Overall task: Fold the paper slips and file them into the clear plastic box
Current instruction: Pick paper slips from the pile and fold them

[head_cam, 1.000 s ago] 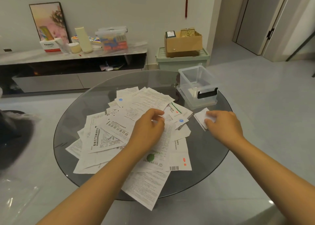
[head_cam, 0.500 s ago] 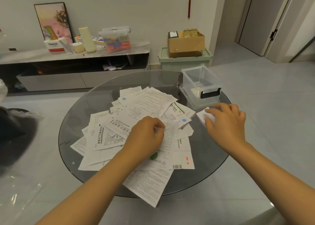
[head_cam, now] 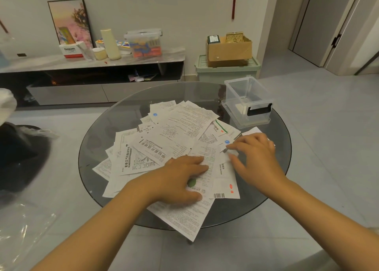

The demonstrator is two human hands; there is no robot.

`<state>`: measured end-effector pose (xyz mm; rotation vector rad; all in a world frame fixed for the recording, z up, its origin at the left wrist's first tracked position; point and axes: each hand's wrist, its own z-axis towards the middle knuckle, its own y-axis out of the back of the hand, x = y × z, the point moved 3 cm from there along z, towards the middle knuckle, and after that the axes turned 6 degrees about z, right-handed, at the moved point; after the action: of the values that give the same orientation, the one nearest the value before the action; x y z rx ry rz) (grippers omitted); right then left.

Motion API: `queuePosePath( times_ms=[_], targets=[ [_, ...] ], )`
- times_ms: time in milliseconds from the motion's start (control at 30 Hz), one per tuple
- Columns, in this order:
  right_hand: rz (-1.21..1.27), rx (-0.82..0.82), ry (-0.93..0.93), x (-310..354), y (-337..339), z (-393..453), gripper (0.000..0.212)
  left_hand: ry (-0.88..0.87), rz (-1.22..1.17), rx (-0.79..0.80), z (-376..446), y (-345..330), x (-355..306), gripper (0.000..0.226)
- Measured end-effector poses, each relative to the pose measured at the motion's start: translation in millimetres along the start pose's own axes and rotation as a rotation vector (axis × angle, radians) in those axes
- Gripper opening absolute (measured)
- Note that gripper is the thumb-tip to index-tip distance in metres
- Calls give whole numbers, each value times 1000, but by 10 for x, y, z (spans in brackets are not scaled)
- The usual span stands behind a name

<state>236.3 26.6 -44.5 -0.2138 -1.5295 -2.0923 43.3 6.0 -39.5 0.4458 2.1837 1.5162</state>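
Left hand: the left hand (head_cam: 180, 178) lies palm-down with fingers straight, pressing on the paper slips (head_cam: 164, 147) near the front of the pile.
Right hand: the right hand (head_cam: 254, 153) reaches over the pile's right edge, fingers loosely bent, fingertips (head_cam: 229, 146) touching a slip; whether they pinch it cannot be told.
Folded slip: a small white folded slip (head_cam: 254, 130) lies on the glass just beyond the right hand, partly hidden by it.
Paper slips: a loose, overlapping heap of printed leaflets and receipts covers the middle of the round glass counter (head_cam: 106, 131), one sheet hanging over the near rim.
Clear plastic box: the clear plastic box (head_cam: 248, 104) stands open at the counter's far right edge, black latch facing the camera, apart from the pile; something pale lies low inside, too indistinct to identify.
Beyond the counter: a cardboard box (head_cam: 229, 49) holding a dark packet and a gold item sits on a green bin (head_cam: 225, 71).
Sideboard: a lidded clear tub (head_cam: 143, 43) with colourful contents stands on the low sideboard (head_cam: 92, 63).
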Motion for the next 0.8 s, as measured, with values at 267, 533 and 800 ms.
queuePosePath(
  times_ms=[267, 533, 800],
  targets=[
    [211, 302, 235, 163, -138, -99, 41, -2, -66, -74, 1, 31, -63, 61],
    [184, 344, 255, 184, -224, -142, 52, 33, -200, 14, -73, 67, -54, 71],
    [228, 335, 171, 255, -265, -137, 10, 31, -140, -5, -101, 23, -35, 64]
  ],
)
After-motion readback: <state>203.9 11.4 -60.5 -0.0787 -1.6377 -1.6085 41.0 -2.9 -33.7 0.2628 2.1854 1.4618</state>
